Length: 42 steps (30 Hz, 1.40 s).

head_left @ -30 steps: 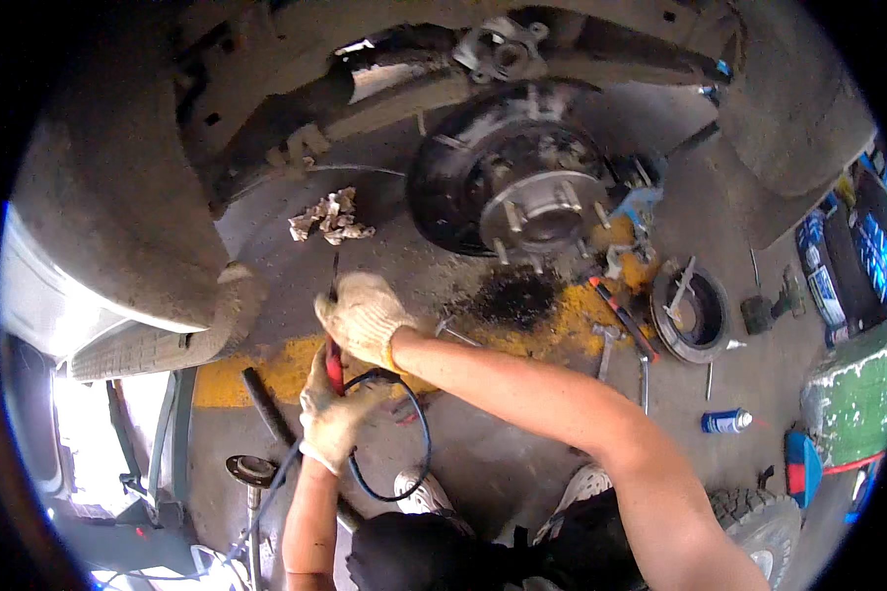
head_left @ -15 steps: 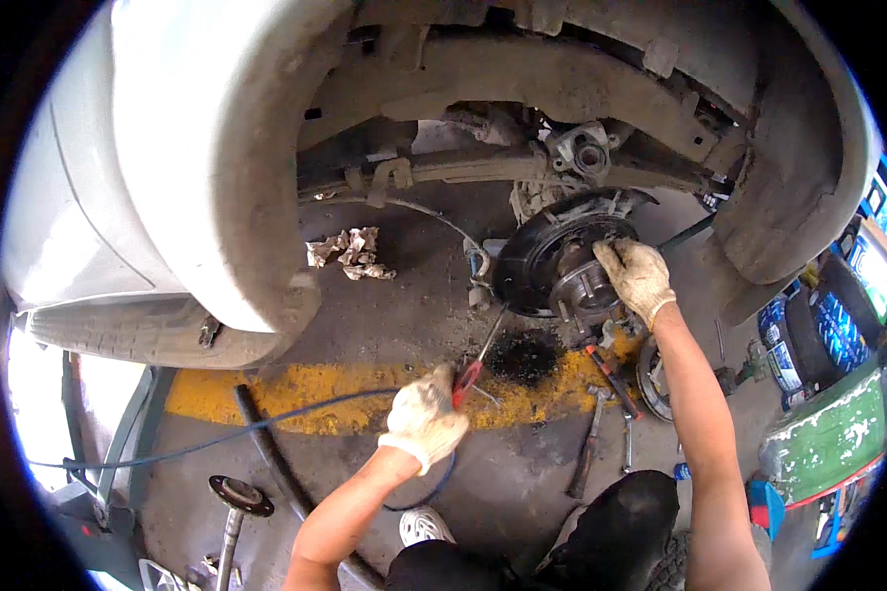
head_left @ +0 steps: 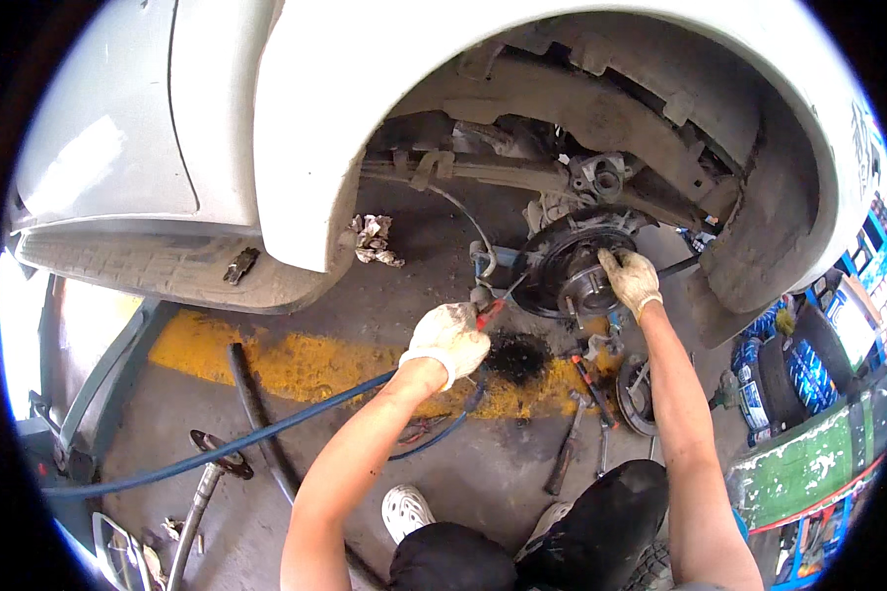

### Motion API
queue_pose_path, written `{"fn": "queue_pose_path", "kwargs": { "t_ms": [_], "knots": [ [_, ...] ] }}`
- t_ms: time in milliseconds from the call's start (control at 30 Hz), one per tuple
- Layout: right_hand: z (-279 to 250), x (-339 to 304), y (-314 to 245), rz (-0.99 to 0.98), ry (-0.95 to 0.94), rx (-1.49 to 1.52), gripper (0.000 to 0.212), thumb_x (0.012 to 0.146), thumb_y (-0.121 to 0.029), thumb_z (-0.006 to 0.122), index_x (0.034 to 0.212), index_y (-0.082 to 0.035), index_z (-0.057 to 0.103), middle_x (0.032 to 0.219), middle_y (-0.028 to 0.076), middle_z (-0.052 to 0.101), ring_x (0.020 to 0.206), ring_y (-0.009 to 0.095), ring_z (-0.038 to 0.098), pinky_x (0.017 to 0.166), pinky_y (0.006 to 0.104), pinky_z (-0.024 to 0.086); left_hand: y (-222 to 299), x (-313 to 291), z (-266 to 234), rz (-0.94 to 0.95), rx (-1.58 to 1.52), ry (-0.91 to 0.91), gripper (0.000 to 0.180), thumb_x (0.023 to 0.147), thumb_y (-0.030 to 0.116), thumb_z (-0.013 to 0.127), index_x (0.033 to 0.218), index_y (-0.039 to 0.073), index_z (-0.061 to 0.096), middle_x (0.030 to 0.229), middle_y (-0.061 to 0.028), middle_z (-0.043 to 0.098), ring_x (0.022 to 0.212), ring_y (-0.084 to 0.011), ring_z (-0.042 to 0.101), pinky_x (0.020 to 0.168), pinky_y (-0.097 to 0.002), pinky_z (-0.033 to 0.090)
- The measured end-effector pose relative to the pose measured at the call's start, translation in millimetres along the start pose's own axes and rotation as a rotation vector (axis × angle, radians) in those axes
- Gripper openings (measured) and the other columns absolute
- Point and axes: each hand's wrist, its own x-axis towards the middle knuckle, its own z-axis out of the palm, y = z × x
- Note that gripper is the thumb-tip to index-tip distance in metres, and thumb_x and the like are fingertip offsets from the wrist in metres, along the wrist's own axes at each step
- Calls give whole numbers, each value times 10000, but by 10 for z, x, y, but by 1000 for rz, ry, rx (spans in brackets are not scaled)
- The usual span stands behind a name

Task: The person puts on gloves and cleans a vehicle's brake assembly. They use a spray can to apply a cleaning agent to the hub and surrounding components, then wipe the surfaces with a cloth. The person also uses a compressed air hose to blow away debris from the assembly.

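Note:
My left hand (head_left: pixel 448 340), in a knitted glove, is closed round a red air blow gun (head_left: pixel 489 313). Its thin metal nozzle points up and right at the lower left edge of the black brake backing plate (head_left: pixel 534 281); I cannot tell whether it touches. A blue hose (head_left: pixel 306 426) runs from the left to that hand and loops below it. My gloved right hand (head_left: pixel 633 280) grips the right side of the wheel hub (head_left: pixel 588 292), a round metal part with studs, in front of the plate. The hub's right edge is hidden by my fingers.
The white car's wheel arch (head_left: pixel 335 128) curves overhead. Below lie a hammer (head_left: pixel 568 448), a red-and-black tool (head_left: pixel 593 389) and a round brake part (head_left: pixel 639 394). A dark pipe (head_left: pixel 256 414) and a metal shaft with a flange (head_left: pixel 195 507) lie left; tires (head_left: pixel 793 379) stand right.
My left hand has moved up and slightly right with the blow gun, nearer the backing plate. My right hand still grips the hub. The view has shifted, showing more of the car body.

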Motion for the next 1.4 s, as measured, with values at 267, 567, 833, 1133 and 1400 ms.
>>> {"fn": "queue_pose_path", "kwargs": {
  "t_ms": [267, 567, 833, 1133, 1400],
  "knots": [
    [47, 6, 5, 46, 6, 56, 505, 895, -473, 492, 1020, -19, 675, 1047, 234, 645, 1052, 385, 578, 915, 435, 444, -141, 124, 245, -26, 6, -105, 269, 758, 197, 501, 864, 9, 660, 909, -267, 640, 897, -411, 618, 781, -463, 487],
    [2, -44, -70, 111, -16, 5, 498, 894, -447, 511, 1080, -7, 650, 1113, 239, 627, 1074, 387, 572, 916, 430, 441, -231, 384, 912, -117, -96, -201, 339, 770, 223, 515, 957, 0, 687, 1008, -240, 652, 962, -378, 633, 825, -438, 504],
    [96, -37, -39, 114, 94, 61, 509, 883, -465, 540, 1075, -8, 655, 1070, 235, 643, 1044, 401, 582, 898, 431, 449, -130, 616, 1421, -105, -146, -270, 341, 800, 255, 523, 1003, 40, 692, 1045, -207, 663, 982, -356, 641, 838, -430, 511],
    [150, -61, -15, 83, 125, 24, 457, 876, -450, 539, 964, -23, 676, 988, 230, 652, 980, 410, 590, 848, 450, 455, -150, 499, 1470, -184, -220, -50, 310, 741, 206, 541, 978, 23, 621, 966, -230, 662, 922, -378, 640, 811, -446, 504],
    [104, -67, -73, 72, 114, 53, 470, 879, -440, 543, 1033, -14, 669, 1038, 227, 650, 1019, 403, 583, 875, 434, 455, -222, 438, 1580, -159, -176, -99, 317, 765, 216, 529, 983, 11, 632, 937, -236, 666, 926, -376, 646, 806, -448, 514]
  ]
}}
